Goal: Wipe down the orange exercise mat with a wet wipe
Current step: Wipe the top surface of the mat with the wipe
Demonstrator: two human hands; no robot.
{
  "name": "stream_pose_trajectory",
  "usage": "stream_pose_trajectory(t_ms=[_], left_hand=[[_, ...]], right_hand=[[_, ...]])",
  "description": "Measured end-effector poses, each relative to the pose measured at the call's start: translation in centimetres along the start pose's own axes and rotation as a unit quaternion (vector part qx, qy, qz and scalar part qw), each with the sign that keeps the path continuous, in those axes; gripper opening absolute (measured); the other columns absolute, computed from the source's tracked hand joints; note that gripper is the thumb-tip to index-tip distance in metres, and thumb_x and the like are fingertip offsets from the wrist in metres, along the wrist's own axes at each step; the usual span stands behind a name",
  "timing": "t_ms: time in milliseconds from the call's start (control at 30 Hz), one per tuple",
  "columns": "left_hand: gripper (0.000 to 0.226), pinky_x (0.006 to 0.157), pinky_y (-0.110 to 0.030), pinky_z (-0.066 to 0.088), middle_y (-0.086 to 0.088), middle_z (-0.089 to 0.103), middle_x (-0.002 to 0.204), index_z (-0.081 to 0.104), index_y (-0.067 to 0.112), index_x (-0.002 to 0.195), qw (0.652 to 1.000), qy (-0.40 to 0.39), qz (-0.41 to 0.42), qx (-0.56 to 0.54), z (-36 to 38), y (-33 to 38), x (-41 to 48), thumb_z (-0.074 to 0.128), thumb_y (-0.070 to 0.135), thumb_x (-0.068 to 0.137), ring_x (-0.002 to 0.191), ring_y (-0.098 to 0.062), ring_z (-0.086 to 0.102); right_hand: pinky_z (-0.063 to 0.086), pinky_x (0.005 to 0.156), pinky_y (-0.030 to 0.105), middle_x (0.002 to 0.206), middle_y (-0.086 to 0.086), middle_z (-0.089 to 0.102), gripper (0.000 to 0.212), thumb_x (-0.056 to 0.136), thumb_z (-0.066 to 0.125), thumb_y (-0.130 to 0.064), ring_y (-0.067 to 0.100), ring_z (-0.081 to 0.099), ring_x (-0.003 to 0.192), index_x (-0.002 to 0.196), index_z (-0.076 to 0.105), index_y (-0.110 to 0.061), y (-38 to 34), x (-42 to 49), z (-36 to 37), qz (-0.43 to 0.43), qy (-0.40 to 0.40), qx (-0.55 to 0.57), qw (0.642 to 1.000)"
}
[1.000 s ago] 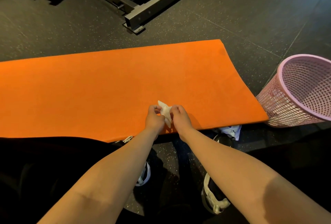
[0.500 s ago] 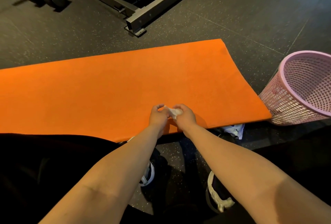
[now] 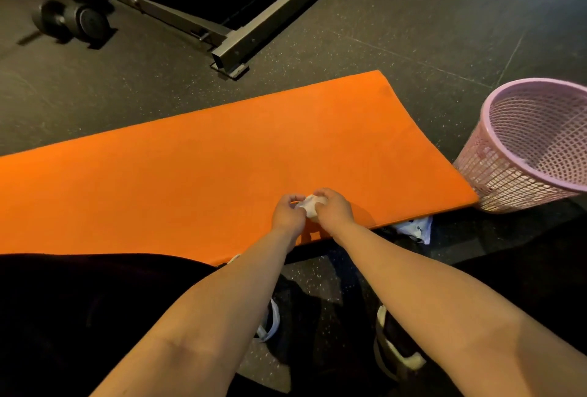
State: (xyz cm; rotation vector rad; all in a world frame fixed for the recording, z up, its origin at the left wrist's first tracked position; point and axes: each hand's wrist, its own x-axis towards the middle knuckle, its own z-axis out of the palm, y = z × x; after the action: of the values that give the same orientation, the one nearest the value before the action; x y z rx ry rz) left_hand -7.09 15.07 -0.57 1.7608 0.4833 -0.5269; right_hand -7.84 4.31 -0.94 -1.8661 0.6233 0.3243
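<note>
The flat orange foam exercise mat [image 3: 190,180] lay spread on the dark speckled rubber floor [image 3: 413,31], its long near edge just in front of the person's shoes. Both hands met above that near edge. The left hand [image 3: 287,214] and the right hand [image 3: 335,207] each had fingers curled in, pinching a small bunched white wet wipe [image 3: 308,205] between them. The wipe sat just over the mat, and whether it touched the surface could not be told. Two hands on so small a wad suggested it was being folded or opened into a usable pad rather than dragged, so wiping proper seemed not yet under way here.

A pink plastic mesh waste basket [image 3: 524,148] stood beside the mat's right end, likely handy for the used wipe. A white crumpled packet [image 3: 414,229] lay on the floor against the mat's near edge, probably the wipe's wrapper.
</note>
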Motion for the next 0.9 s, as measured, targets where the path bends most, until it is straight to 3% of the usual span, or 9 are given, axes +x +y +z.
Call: stream_pose_trajectory(t_ms=[100, 167, 267, 367, 467, 633, 733, 833, 900], left_hand=[[0.017, 0.075, -0.046, 0.052, -0.01, 0.067, 0.109, 0.058, 0.021, 0.104, 1.0, -0.022, -0.006, -0.009, 1.0, 0.6, -0.3, 0.054, 0.007, 0.095, 0.085, -0.028, 0.061], [0.008, 0.081, -0.051, 0.055, -0.009, 0.069, 0.106, 0.06, 0.02, 0.105, 1.0, -0.028, -0.004, 0.0, 1.5, 0.8, -0.2, 0.059, 0.022, 0.097, 0.088, -0.031, 0.065], [0.009, 0.084, -0.048, 0.054, -0.007, 0.068, 0.105, 0.06, 0.02, 0.099, 0.999, -0.03, 0.022, 0.031, 2.1, 1.0, -0.2, 0.059, 0.029, 0.1, 0.095, -0.03, 0.066], [0.018, 0.067, -0.039, 0.045, -0.009, 0.065, 0.089, 0.058, 0.017, 0.086, 0.998, -0.018, 0.042, 0.042, 2.3, 0.9, 0.2, 0.057, 0.026, 0.101, 0.078, -0.027, 0.056], [0.016, 0.06, -0.033, 0.039, -0.005, 0.063, 0.082, 0.059, 0.014, 0.091, 0.998, 0.008, 0.053, 0.03, 2.0, 0.6, 0.8, 0.056, 0.026, 0.102, 0.07, -0.024, 0.052], [0.013, 0.06, -0.036, 0.047, -0.008, 0.067, 0.085, 0.054, 0.019, 0.108, 0.999, 0.042, 0.022, 0.004, 1.1, 0.8, 1.7, 0.055, 0.03, 0.102, 0.066, -0.023, 0.059], [0.024, 0.061, -0.038, 0.046, -0.008, 0.062, 0.079, 0.045, 0.026, 0.121, 0.999, 0.031, 0.023, -0.008, 0.7, 0.7, 2.0, 0.057, 0.033, 0.101, 0.068, -0.026, 0.058], [0.03, 0.061, -0.037, 0.042, -0.006, 0.054, 0.077, 0.042, 0.027, 0.125, 0.999, -0.009, 0.046, -0.007, 0.5, 0.6, 1.9, 0.057, 0.019, 0.1, 0.066, -0.024, 0.053], [0.031, 0.062, -0.041, 0.047, -0.008, 0.059, 0.089, 0.046, 0.027, 0.119, 0.998, -0.022, 0.06, -0.003, 0.5, 0.3, 2.0, 0.057, 0.008, 0.097, 0.07, -0.028, 0.058]], right_hand=[[0.051, 0.069, 0.031, 0.128, 0.008, 0.053, 0.023, 0.099, 0.048, -0.002, 0.019, 0.056, 0.086, 0.115, 0.064, -0.005, 0.1, 0.3, -0.7, 0.032, 0.074, 0.081, 0.993], [0.048, 0.059, 0.021, 0.124, 0.005, 0.048, 0.02, 0.1, 0.049, -0.001, 0.012, 0.051, 0.083, 0.112, 0.065, -0.002, 0.0, 0.1, -1.2, 0.017, 0.071, 0.075, 0.994], [0.048, 0.071, 0.028, 0.128, 0.006, 0.046, 0.024, 0.096, 0.053, 0.004, 0.023, 0.053, 0.099, 0.11, 0.066, -0.012, -0.4, 0.3, -1.9, -0.022, 0.035, 0.021, 0.999], [0.044, 0.078, 0.034, 0.129, 0.006, 0.045, 0.029, 0.097, 0.045, 0.003, 0.024, 0.049, 0.104, 0.113, 0.062, -0.014, -0.4, 0.3, -2.0, -0.022, 0.037, 0.008, 0.999], [0.047, 0.083, 0.04, 0.131, 0.005, 0.045, 0.029, 0.098, 0.038, -0.002, 0.027, 0.051, 0.103, 0.114, 0.052, -0.022, -0.1, 0.4, -1.8, -0.015, 0.08, -0.019, 0.997], [0.048, 0.068, 0.038, 0.124, 0.009, 0.049, 0.025, 0.1, 0.048, -0.014, 0.034, 0.057, 0.099, 0.117, 0.039, -0.03, -0.3, 0.8, -1.4, -0.017, 0.033, 0.016, 0.999], [0.046, 0.069, 0.034, 0.117, 0.006, 0.052, 0.025, 0.095, 0.05, -0.004, 0.032, 0.057, 0.099, 0.112, 0.048, -0.023, -0.1, 1.2, -0.9, -0.024, 0.02, 0.022, 0.999], [0.044, 0.078, 0.025, 0.103, -0.001, 0.06, 0.021, 0.097, 0.052, -0.003, 0.028, 0.061, 0.105, 0.106, 0.064, -0.018, 0.2, 2.1, -0.7, -0.021, 0.058, 0.007, 0.998], [0.04, 0.086, 0.025, 0.121, 0.003, 0.054, 0.025, 0.102, 0.048, -0.005, 0.028, 0.057, 0.117, 0.118, 0.066, -0.012, 0.2, 2.5, -0.5, 0.014, 0.091, 0.011, 0.996]])
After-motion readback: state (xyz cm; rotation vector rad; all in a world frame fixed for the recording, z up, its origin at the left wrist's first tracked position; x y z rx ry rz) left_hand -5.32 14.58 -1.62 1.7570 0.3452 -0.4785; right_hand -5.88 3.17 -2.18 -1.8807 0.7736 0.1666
